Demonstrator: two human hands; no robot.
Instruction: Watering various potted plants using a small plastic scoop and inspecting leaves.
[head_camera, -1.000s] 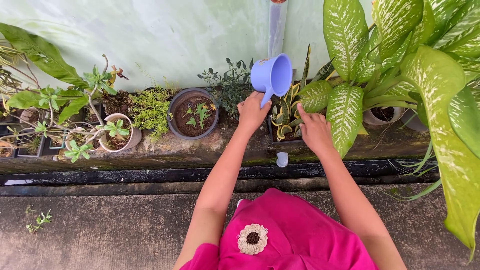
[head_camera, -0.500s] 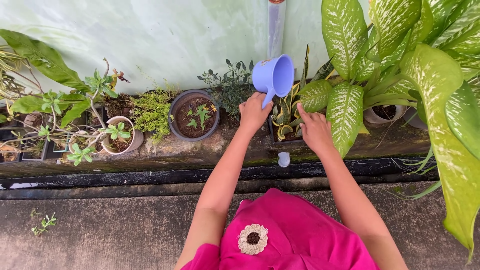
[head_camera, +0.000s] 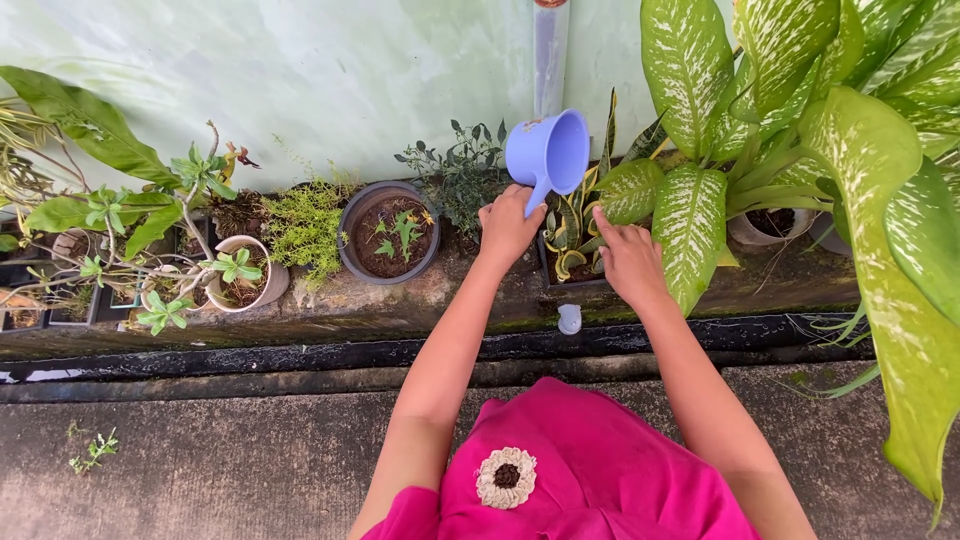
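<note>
My left hand (head_camera: 508, 226) grips the handle of a light purple plastic dipper (head_camera: 549, 153), tilted over a small snake plant (head_camera: 570, 225) with yellow-edged striped leaves in a dark square pot. My right hand (head_camera: 628, 257) rests on the right side of that pot, fingers among the leaves. Both arms reach forward over a pink garment (head_camera: 570, 470) with a crocheted flower.
A round grey pot (head_camera: 388, 228) with seedlings and a white pot (head_camera: 245, 270) stand on the mossy ledge to the left. Large spotted dieffenbachia leaves (head_camera: 860, 150) crowd the right. A wet gutter (head_camera: 250, 355) runs along the ledge. A small pale cup (head_camera: 569, 319) lies below the pot.
The view has shifted slightly rightward; the dipper and both hands hold nearly the same position over the snake plant.
</note>
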